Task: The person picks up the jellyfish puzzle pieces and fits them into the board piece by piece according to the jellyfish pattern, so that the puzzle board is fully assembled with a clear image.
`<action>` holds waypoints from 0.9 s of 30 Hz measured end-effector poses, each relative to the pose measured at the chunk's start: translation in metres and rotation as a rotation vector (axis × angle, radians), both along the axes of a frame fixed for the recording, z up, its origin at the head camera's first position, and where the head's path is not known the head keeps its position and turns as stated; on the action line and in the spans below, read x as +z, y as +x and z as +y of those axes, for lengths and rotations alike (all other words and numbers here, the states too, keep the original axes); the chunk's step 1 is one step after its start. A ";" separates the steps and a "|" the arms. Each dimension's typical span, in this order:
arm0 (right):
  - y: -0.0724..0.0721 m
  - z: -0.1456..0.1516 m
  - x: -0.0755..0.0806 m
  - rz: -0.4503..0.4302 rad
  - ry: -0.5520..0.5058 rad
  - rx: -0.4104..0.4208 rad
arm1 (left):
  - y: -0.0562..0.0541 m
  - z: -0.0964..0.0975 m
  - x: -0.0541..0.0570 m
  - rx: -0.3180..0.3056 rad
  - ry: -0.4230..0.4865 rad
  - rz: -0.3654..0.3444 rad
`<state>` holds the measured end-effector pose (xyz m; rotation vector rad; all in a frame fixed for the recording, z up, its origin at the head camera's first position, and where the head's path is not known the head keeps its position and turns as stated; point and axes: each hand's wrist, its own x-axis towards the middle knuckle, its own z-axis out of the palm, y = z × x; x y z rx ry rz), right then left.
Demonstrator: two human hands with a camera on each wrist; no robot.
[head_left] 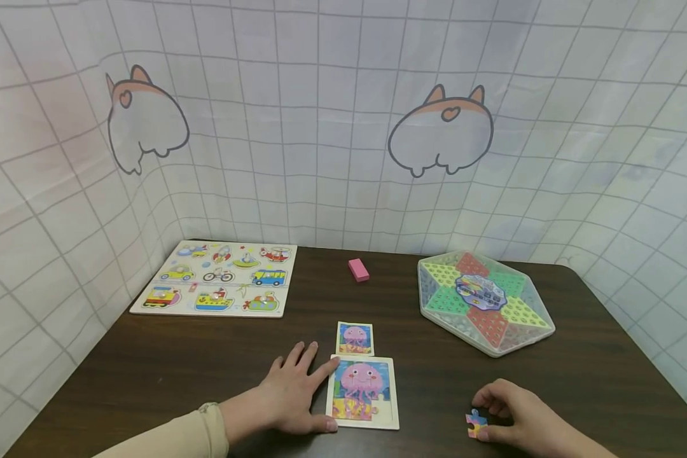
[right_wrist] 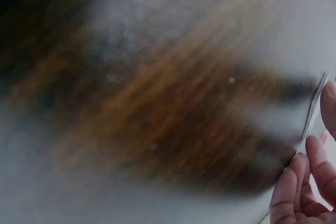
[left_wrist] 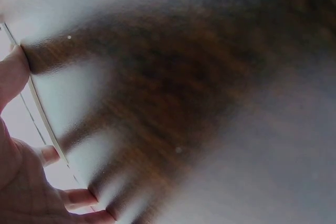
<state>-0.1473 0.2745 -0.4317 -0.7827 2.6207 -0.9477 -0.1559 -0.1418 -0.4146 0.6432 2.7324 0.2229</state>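
Observation:
A square jellyfish jigsaw puzzle lies in a pale tray in front of me, with bare backing in its lower right corner. My left hand rests spread beside it, its index fingertip and thumb at the tray's left edge. Off to the right, my right hand pinches a small blue, pink and yellow jigsaw piece by its edge, low over the table. In the right wrist view the piece appears edge-on and tilted by the thumb and fingertips. A small jellyfish picture card sits just behind the tray.
A peg puzzle board with vehicles lies at the back left. At the back stands a pink block. A hexagonal Chinese checkers case is at the back right. Grid-patterned curtain surrounds the dark wooden table.

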 end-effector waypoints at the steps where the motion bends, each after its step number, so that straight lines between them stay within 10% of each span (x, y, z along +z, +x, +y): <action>1: 0.001 -0.002 -0.001 0.030 0.006 0.006 | 0.000 0.000 0.000 0.000 0.001 0.000; 15: 0.001 -0.019 0.002 0.075 0.014 -0.041 | -0.001 -0.001 -0.001 -0.005 -0.005 -0.005; 27: -0.010 -0.036 0.012 -0.202 -0.209 -0.168 | -0.001 -0.001 0.000 -0.003 -0.010 -0.003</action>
